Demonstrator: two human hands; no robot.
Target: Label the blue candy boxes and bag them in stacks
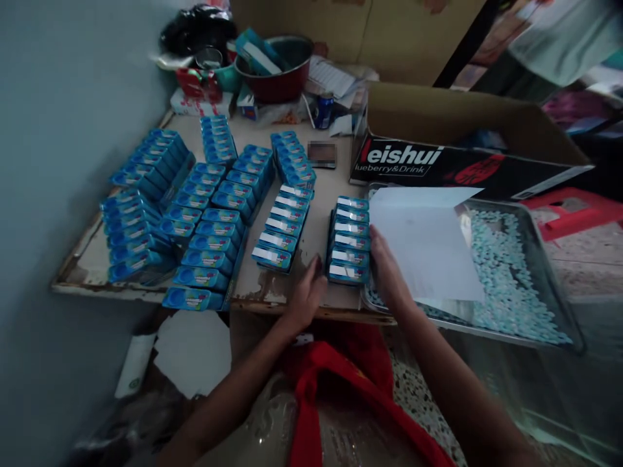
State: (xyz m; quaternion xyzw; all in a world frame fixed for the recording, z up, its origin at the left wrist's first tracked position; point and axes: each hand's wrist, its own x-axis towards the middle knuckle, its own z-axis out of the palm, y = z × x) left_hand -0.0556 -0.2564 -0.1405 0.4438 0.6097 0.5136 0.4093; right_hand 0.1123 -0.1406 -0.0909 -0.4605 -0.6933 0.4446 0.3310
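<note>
**Hands at the nearest row of blue boxes**

While you leaned over the counter [311,214], its worn top carried nearly everything in view. Biggest on it was the cardboard carton [467,139] at the far right, printed with white lettering on a black side. Just in front of that sat the metal tray [549,285], overhanging the near edge and filled with small pale blue pellets [506,279]; a white sheet of paper [428,246] lay across the tray's left part. To the left, many rows of blue boxes [195,214] stood packed edge to edge, reaching from the near edge back toward the wall. A red bowl [282,65] sat at the far end among clutter, with a small can [323,110] just beside it.

The nearest row of boxes [349,240] ran between your two hands, close against the tray's left rim. Your right hand [389,272] lay flat with fingers pressed together, its side against the row's right flank and its back under the paper's edge. Your left hand [306,295] rested on the counter just left of that row, fingers loosely together and pointing forward, holding nothing; whether it touched the boxes could not be told.
</note>
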